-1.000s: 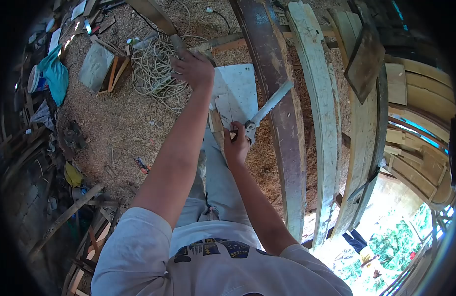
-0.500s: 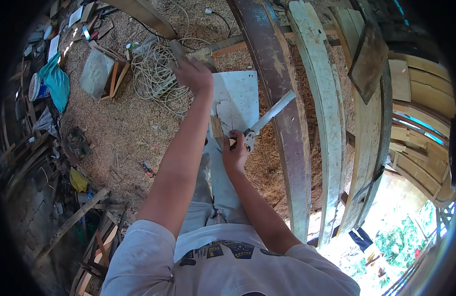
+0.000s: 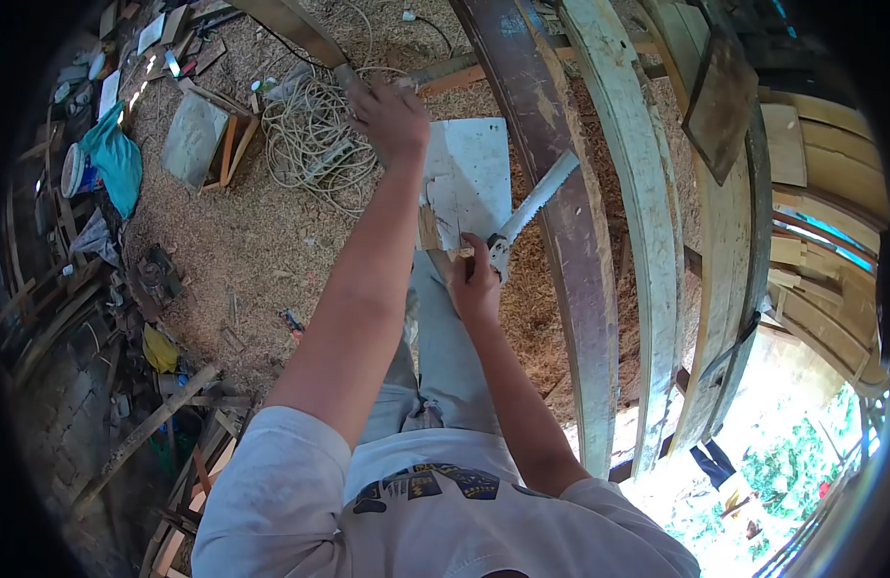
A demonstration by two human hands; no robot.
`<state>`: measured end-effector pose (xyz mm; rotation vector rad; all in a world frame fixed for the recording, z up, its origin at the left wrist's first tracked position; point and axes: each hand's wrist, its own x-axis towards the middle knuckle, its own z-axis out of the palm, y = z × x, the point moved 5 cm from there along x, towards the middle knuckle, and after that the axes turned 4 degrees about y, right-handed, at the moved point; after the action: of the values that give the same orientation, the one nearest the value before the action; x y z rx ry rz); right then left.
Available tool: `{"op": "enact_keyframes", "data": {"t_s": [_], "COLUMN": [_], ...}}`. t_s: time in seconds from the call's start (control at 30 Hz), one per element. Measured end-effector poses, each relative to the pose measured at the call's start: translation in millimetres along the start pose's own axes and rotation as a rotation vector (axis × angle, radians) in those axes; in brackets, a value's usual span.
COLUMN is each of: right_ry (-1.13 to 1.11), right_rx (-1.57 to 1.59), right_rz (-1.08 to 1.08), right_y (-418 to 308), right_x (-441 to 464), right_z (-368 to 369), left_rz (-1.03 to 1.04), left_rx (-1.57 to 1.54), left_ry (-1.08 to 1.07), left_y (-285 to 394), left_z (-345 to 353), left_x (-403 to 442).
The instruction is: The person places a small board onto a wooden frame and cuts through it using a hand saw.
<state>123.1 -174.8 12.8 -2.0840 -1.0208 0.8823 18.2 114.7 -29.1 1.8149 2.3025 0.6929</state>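
My left hand (image 3: 392,120) reaches forward and lies over the end of a long wooden board (image 3: 296,29), its fingers spread on the wood. Lower down, my right hand (image 3: 476,287) is closed round the handle of a hand saw (image 3: 546,197). The toothed blade points up and to the right, its tip over a dark brown plank (image 3: 561,173). Between my hands lies a white board (image 3: 479,169) with a torn surface. A small piece of wood (image 3: 429,228) is at its lower left edge, close to my right hand.
Pale planks (image 3: 623,144) run lengthwise on the right. A tangled cord (image 3: 315,144) lies on the shavings-covered floor at the left, beside a small wooden box (image 3: 196,140). Scrap wood and a teal cloth (image 3: 113,159) are farther left. Curved wooden pieces (image 3: 830,279) are stacked far right.
The view has shifted slightly. The saw has stayed in my right hand with its blade still up and right. My left hand remains at the board's end, its fingers slightly shifted.
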Motion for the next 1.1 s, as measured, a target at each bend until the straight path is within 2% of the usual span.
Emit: {"op": "enact_keyframes", "data": {"t_s": [0.03,0.1,0.13,0.2,0.37,0.43,0.47,0.53,0.6,0.63,0.67,0.7,0.73,0.77,0.8,0.93,1.03,1.1], "right_ry": [-0.069,-0.077,-0.088,-0.080,-0.082,-0.034,-0.028,0.018,0.088,0.154,0.169,0.167,0.190,0.213,0.275,0.323,0.408,0.389], "right_rx": [-0.041,-0.056,-0.069,-0.071,-0.070,0.113,0.115,0.197,0.130,0.064,0.073,0.068,0.205,0.341,0.324,0.411,0.445,0.579], "right_rz": [0.007,-0.032,-0.072,-0.049,-0.005,-0.118,-0.117,-0.262,-0.331,-0.403,-0.433,-0.426,-0.414,-0.399,-0.312,-0.167,-0.100,0.171], "right_y": [-1,-10,-19,-35,-92,-110,-113,-125,-140,-147,-149,-151,-152,-154,-157,-161,-168,-166], "right_x": [-2,-8,-11,-16,-27,-30,-29,-25,-13,-7,-1,3,6,9,14,21,24,27], "right_z": [-8,-33,-45,-69,-113,-118,-119,-124,-130,-134,-137,-136,-137,-137,-135,-124,-111,-106], "left_rz": [0.003,-0.067,-0.064,-0.147,-0.242,-0.278,-0.293,-0.309,0.015,0.018,-0.072,-0.164,-0.166,-0.258,-0.348,-0.355,-0.401,-0.549], "left_rx": [-0.004,-0.250,-0.251,-0.146,-0.116,-0.154,-0.112,-0.072,0.130,0.127,0.059,-0.006,-0.003,0.033,0.070,0.090,-0.077,-0.151], "left_ry": [0.000,0.153,0.154,0.309,0.275,0.287,0.251,0.209,0.053,0.048,0.078,0.105,0.096,0.071,0.046,0.076,0.123,0.098], "left_y": [-4,-17,-18,-23,-26,-28,-27,-20,3,7,6,0,-2,-8,-15,-17,-23,-28], "left_z": [4,5,9,9,12,12,15,9,1,-2,-7,-4,0,4,7,5,-3,0], "left_x": [1,4,4,2,1,1,2,2,4,5,6,4,4,5,3,2,3,-2]}}
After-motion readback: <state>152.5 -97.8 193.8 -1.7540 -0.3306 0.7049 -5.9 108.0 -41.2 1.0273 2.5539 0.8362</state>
